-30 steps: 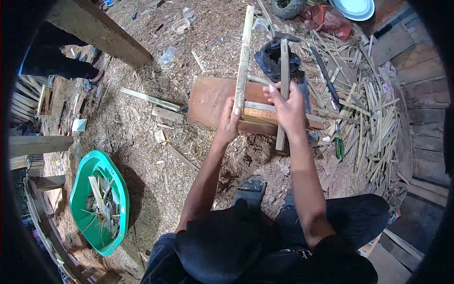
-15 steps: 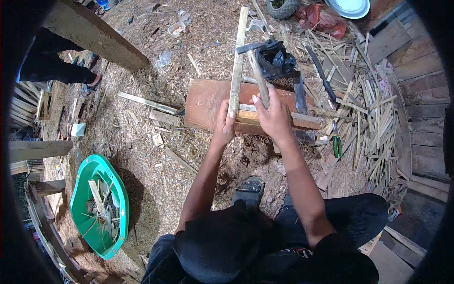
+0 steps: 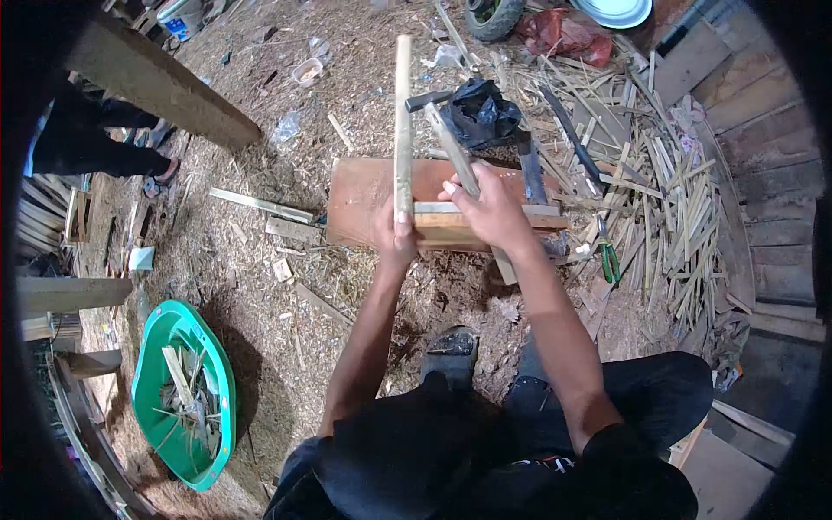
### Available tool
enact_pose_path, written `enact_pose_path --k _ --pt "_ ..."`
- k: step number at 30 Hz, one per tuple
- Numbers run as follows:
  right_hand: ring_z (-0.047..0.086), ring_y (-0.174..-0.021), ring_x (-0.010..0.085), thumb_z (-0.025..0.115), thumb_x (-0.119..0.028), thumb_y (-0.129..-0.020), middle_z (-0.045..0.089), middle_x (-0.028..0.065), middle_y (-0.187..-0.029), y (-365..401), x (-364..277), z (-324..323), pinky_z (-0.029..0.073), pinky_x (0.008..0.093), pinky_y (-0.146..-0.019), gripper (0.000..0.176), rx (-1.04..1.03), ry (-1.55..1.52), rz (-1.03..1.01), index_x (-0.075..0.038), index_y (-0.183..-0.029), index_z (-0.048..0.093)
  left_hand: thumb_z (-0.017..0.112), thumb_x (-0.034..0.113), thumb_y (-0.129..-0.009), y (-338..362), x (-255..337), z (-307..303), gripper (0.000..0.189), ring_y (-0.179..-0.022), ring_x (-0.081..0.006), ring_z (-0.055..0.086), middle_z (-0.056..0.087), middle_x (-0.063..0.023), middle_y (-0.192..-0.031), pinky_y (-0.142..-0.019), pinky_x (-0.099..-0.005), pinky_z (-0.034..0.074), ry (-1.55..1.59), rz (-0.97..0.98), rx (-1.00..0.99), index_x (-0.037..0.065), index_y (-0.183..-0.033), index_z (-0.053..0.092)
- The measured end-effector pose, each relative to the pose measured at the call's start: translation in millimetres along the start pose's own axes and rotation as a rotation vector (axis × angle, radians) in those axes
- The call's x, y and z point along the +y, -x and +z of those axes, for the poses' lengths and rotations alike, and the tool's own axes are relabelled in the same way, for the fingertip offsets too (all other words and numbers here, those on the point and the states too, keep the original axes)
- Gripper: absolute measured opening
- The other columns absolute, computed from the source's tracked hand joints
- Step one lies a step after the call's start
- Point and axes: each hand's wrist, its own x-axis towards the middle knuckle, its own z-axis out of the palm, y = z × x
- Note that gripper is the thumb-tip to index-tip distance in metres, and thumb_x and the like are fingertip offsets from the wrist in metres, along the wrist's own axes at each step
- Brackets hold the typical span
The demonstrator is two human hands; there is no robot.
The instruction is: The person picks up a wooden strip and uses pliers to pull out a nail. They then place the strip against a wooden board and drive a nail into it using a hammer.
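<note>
My left hand (image 3: 396, 236) grips the lower end of a long wooden strip (image 3: 404, 121), which stands upright in the view. A hammer (image 3: 452, 149) is in my right hand (image 3: 496, 208), fingers wrapped round its wooden handle. Its dark metal head is up and to the left, close beside the strip. Below both hands lies a reddish-brown board (image 3: 354, 195). A thick wooden block (image 3: 451, 232) runs along the board's near edge, between and under my hands. Just beyond the hammer sits a black plastic bag (image 3: 482, 117).
A dark flat blade (image 3: 532, 173) lies right of the board. Green-handled pliers (image 3: 610, 256) rest near a heap of wooden strips (image 3: 685, 234). At left stands a green basin (image 3: 227, 390) holding scraps. A wooden post (image 3: 173, 87) and another person's legs (image 3: 113, 143) are upper left.
The view has shifted slightly. My left hand with the wooden strip has moved left along the board, and my right hand with the hammer has moved a little left too.
</note>
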Motion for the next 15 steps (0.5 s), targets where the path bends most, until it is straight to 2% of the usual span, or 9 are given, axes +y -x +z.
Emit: enact_pose_path --k 1,4,5,6,7,8,13,14,15 --pt "0.067 -0.086 0.0188 0.057 -0.012 -0.094 0.068 0.0101 -0.090 0.2 -1.8 -7.1 0.052 0.0345 -0.081 0.017 -0.046 0.009 0.067 0.002 -0.103 0.055 0.046 0.051 -0.090 5.4 19.2 4.4 0.052 -0.044 -0.0088 0.045 0.047 -0.0008 -0.063 -0.038 -0.0248 0.036 0.057 -0.060 0.100 0.000 -0.090 0.055" --pt "0.068 -0.079 0.0158 0.058 -0.017 -0.093 0.068 0.0099 -0.081 2.9 -13.8 -32.8 0.052 0.0303 -0.072 0.023 0.027 0.064 0.019 0.003 -0.105 0.056 0.050 0.049 -0.091 14.4 37.9 -26.0 0.048 -0.043 -0.0071 0.042 0.044 0.0016 -0.058 -0.038 -0.0239 0.035 0.114 -0.272 0.053 0.001 -0.084 0.053" --pt "0.064 -0.068 0.0122 0.057 -0.018 -0.094 0.067 0.0074 -0.079 5.7 -24.4 -43.8 0.052 0.0272 -0.064 0.021 0.035 0.059 0.079 0.000 -0.103 0.056 0.050 0.047 -0.091 14.4 45.5 -36.9 0.046 -0.042 -0.0062 0.041 0.043 0.0026 -0.056 -0.037 -0.0239 0.034 0.050 -0.272 0.058 0.002 -0.080 0.052" --pt "0.058 -0.057 0.0097 0.056 -0.020 -0.095 0.066 0.0065 -0.077 4.2 -27.9 -48.3 0.048 0.0262 -0.054 0.020 0.104 -0.034 0.057 -0.001 -0.101 0.056 0.050 0.045 -0.092 11.8 53.1 -46.9 0.045 -0.042 -0.0053 0.040 0.042 0.0036 -0.054 -0.037 -0.0239 0.032 -0.014 -0.270 0.061 0.003 -0.077 0.050" --pt "0.058 -0.057 0.0100 0.057 -0.020 -0.094 0.066 0.0067 -0.078 3.1 -32.3 -57.2 0.047 0.0264 -0.052 0.019 0.102 -0.043 0.118 -0.002 -0.100 0.056 0.047 0.040 -0.094 8.6 55.9 -56.6 0.043 -0.042 -0.0048 0.039 0.040 0.0039 -0.051 -0.036 -0.0237 0.029 -0.120 -0.237 0.040 0.003 -0.072 0.050" --pt "0.058 -0.056 0.0103 0.059 -0.020 -0.094 0.066 0.0070 -0.078 2.9 -33.3 -66.3 0.046 0.0266 -0.051 0.019 0.099 -0.053 0.182 -0.003 -0.099 0.056 0.044 0.034 -0.096 9.9 57.4 -62.5 0.041 -0.042 -0.0057 0.035 0.038 0.0040 -0.050 -0.038 -0.0264 0.026 -0.095 -0.393 0.044 0.003 -0.069 0.048" --pt "0.063 -0.064 0.0204 0.066 -0.032 -0.088 0.064 0.0113 -0.074 -9.6 72.2 -55.3 0.047 0.0349 -0.058 0.030 0.189 0.292 0.074 -0.003 -0.092 0.060 0.038 0.026 -0.097 34.1 3.7 -89.3 0.036 -0.057 -0.0071 0.038 0.041 0.0020 -0.060 -0.051 -0.0287 0.029 -0.370 -0.362 -0.035 0.003 -0.070 0.047" --pt "0.064 -0.066 0.0228 0.067 -0.035 -0.087 0.064 0.0127 -0.073 -6.8 92.4 -49.0 0.047 0.0367 -0.060 0.033 0.200 0.363 0.046 -0.002 -0.091 0.061 0.038 0.025 -0.096 36.8 -6.1 -90.9 0.035 -0.059 -0.0069 0.038 0.041 0.0019 -0.061 -0.052 -0.0281 0.030 -0.295 -0.442 -0.011 0.003 -0.071 0.048" --pt "0.064 -0.067 0.0256 0.067 -0.036 -0.086 0.063 0.0142 -0.074 -0.9 111.9 -43.4 0.047 0.0384 -0.060 0.035 0.137 0.377 0.107 -0.002 -0.091 0.061 0.038 0.025 -0.096 41.9 -14.5 -92.8 0.034 -0.060 -0.0067 0.038 0.041 0.0019 -0.062 -0.053 -0.0275 0.030 -0.219 -0.530 0.010 0.003 -0.072 0.048"
